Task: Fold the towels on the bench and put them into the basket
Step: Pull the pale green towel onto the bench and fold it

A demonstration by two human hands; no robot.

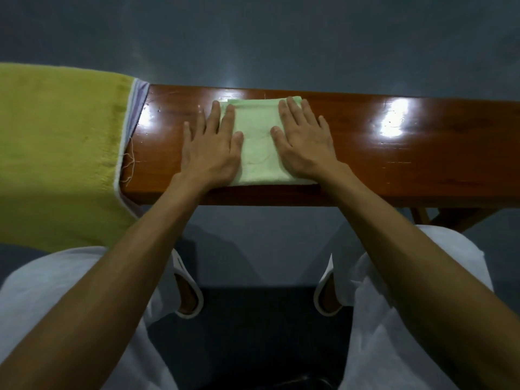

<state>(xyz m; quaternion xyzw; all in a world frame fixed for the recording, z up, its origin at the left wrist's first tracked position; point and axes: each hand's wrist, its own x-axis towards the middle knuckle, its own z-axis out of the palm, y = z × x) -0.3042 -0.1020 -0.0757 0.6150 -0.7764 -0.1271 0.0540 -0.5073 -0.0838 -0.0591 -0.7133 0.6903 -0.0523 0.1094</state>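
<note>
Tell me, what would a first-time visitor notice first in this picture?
Two bare hands press flat on a small folded pale green towel at the middle of a glossy wooden bench: the left hand at its left edge, the right hand at its right. A big yellow-green towel drapes over the bench's left end.

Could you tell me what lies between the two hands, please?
In the head view, the middle of the folded green towel lies between the left hand and right hand, both lying flat.

Glossy wooden bench bears a folded green towel, yellow towel
</note>
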